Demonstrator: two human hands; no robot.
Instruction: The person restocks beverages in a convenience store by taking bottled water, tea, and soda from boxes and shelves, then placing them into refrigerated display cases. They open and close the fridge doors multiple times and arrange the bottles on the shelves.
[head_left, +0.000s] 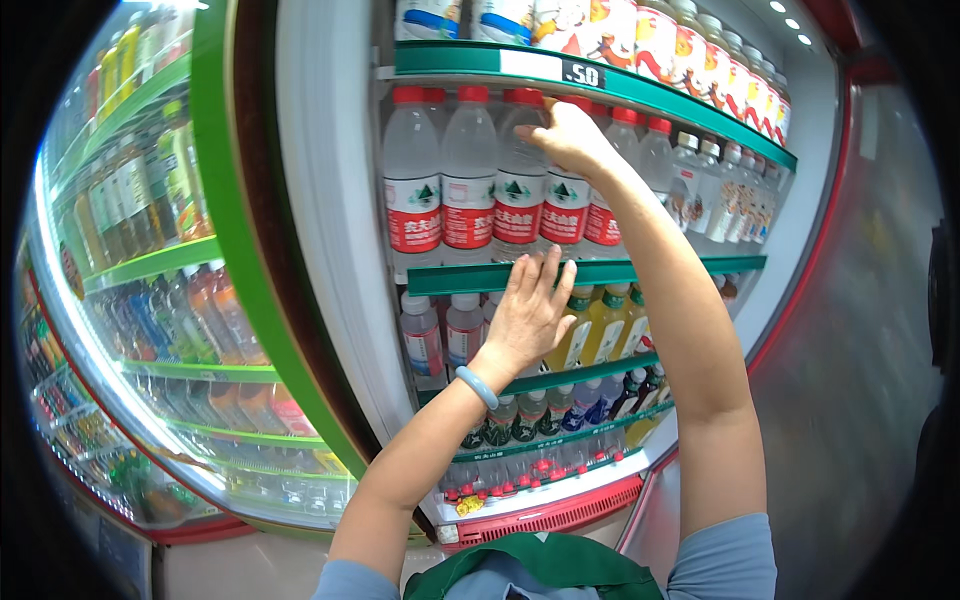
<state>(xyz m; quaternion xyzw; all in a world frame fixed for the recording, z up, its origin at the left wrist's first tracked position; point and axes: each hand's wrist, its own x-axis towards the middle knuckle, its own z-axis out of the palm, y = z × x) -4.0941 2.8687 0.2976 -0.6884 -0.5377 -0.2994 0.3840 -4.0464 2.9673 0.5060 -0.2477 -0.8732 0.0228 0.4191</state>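
Observation:
My right hand (571, 139) reaches into a fridge shelf of red-capped water bottles, its thumb and fingers around the neck and cap area of one water bottle (519, 176) in the front row. How firmly it grips cannot be told. My left hand (529, 307) is lower, fingers spread, the fingertips at the green shelf edge (457, 280) near the bottoms of the bottles. A pale blue bangle (477, 387) circles the left wrist. Other water bottles (411, 176) with red and white labels stand to the left, and more stand to the right, partly behind my right hand and forearm.
Above is a green shelf rail (450, 60) with a price tag, holding patterned bottles (656, 45). Yellow drinks (606, 322) and pink-labelled bottles (422, 345) stand below. An open fridge door (840, 300) is at the right; another lit drinks fridge with a green frame (232, 172) is at the left.

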